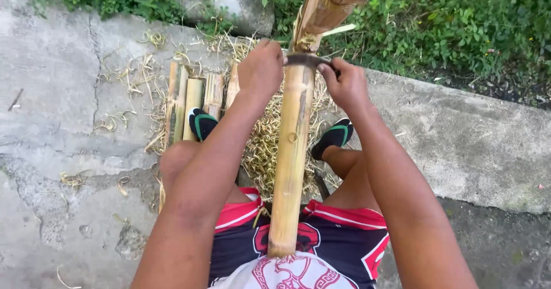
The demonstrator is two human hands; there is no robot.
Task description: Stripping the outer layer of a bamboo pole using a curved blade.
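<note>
A long yellow-green bamboo pole (291, 151) runs from my lap up to a wooden post (327, 5). Across the pole near its top lies a dark curved blade (307, 60). My left hand (261, 68) is closed over the blade's left end, against the pole. My right hand (344, 82) grips the blade's right end. Both forearms reach forward on either side of the pole. My feet in black shoes with green trim (202, 122) rest on the ground below.
Several split bamboo pieces (192, 102) lie side by side on the cracked concrete (63, 88) to the left, among pale shavings (261, 145). Green plants (459, 19) and a rock (235, 2) border the concrete at the top.
</note>
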